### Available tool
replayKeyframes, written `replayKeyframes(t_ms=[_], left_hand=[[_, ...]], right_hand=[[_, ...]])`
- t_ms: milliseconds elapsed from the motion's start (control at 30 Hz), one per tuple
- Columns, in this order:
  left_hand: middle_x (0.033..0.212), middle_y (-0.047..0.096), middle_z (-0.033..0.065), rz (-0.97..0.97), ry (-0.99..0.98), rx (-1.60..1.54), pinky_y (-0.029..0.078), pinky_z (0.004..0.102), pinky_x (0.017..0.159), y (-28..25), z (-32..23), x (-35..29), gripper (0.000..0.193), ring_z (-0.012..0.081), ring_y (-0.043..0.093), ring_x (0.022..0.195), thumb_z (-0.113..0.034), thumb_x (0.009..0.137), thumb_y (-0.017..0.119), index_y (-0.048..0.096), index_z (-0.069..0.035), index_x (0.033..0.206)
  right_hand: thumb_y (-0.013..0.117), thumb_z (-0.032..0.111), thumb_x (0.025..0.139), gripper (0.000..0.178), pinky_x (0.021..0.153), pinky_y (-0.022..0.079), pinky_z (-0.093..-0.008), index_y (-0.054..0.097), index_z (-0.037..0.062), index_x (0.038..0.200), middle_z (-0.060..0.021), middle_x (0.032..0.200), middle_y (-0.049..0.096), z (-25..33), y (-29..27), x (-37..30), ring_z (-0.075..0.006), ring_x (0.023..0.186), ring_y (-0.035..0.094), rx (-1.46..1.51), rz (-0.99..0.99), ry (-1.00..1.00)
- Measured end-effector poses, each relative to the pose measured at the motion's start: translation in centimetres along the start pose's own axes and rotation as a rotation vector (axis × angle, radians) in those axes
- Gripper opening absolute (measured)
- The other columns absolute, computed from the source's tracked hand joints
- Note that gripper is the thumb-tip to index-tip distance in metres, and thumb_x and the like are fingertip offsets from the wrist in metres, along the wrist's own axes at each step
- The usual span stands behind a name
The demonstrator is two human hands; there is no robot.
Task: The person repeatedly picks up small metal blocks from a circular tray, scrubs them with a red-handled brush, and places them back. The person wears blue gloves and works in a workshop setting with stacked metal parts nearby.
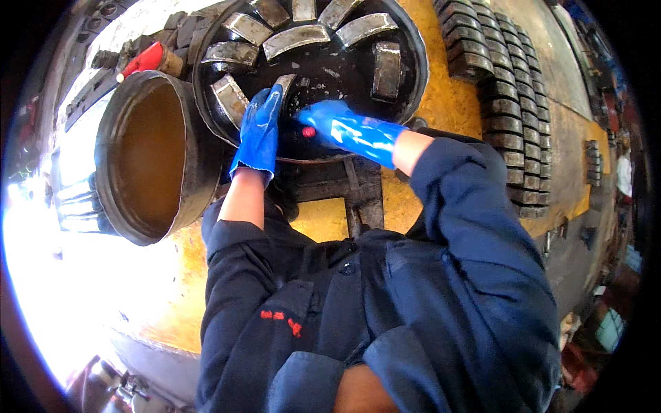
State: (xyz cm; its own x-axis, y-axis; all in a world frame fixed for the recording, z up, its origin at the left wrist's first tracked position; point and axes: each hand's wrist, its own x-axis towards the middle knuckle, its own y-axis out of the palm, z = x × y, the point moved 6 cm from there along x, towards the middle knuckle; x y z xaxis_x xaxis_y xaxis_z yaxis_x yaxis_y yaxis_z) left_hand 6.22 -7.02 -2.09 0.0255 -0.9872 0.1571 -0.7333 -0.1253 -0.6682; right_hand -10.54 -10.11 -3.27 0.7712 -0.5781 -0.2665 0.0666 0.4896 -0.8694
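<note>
Head view, the only one here. Both hands are down in the black round pan (pixel 413 65) on the yellow desk (pixel 447 103).

The left hand (pixel 260 131), in a blue glove, lies flat with its fingers pointing up and slightly right. The fingertips rest on a curved metal segment (pixel 286 84) near the pan's lower middle. It looks more like pressing or steadying than pinching, with fingers together rather than spread. I can't tell whether the thumb is hooked under the piece.

The right hand (pixel 330 120), also blue-gloved, comes in from the right, its forearm crossing the pan's rim. It's curled around something small with a red tip (pixel 308 131), maybe a marker or small tool. The grip looks closed, but I can't make out what the thing really is.

The key relation: the segment sits just above and between the two hands. Its long axis runs roughly up-and-down with a slight tilt, in line with the left fingers. The left hand is the one touching it. The right hand's red tip is just beside and below it, close but apparently not on it.

Around them, more curved segments (pixel 296 38) fan out along the pan's far side. A big open drum of brownish liquid (pixel 148 158) stands left of the pan, and rows of dark blocks (pixel 509 110) are stacked on the right.
</note>
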Motion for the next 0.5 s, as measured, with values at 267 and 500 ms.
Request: replayKeyframes(t_ms=[267,500], left_hand=[[0.150,0.057,0.0244,0.006,0.084,0.039,0.041,0.0462,0.121,0.2,-1.6,0.3,0.042,0.0399,0.054,0.141,-0.017,0.111,0.047,0.058,-0.010,0.151],[0.147,0.060,0.0251,-0.020,0.244,0.156,0.041,0.0479,0.120,0.3,-1.6,0.3,0.043,0.0414,0.056,0.138,-0.015,0.110,0.047,0.059,-0.010,0.150]], right_hand=[[0.059,0.035,0.104,0.041,0.063,0.056,-0.0551,0.061,-0.0008,0.123,-0.0231,0.079,0.073,2.4,-4.4,-3.6,-0.0438,0.069,0.072,-0.065,-0.417,-0.140],[0.055,0.035,0.102,0.039,0.089,0.057,-0.0525,0.076,0.0052,0.118,-0.0191,0.115,0.078,0.0,-3.2,1.4,-0.0404,0.102,0.075,-0.054,-0.096,0.263]])
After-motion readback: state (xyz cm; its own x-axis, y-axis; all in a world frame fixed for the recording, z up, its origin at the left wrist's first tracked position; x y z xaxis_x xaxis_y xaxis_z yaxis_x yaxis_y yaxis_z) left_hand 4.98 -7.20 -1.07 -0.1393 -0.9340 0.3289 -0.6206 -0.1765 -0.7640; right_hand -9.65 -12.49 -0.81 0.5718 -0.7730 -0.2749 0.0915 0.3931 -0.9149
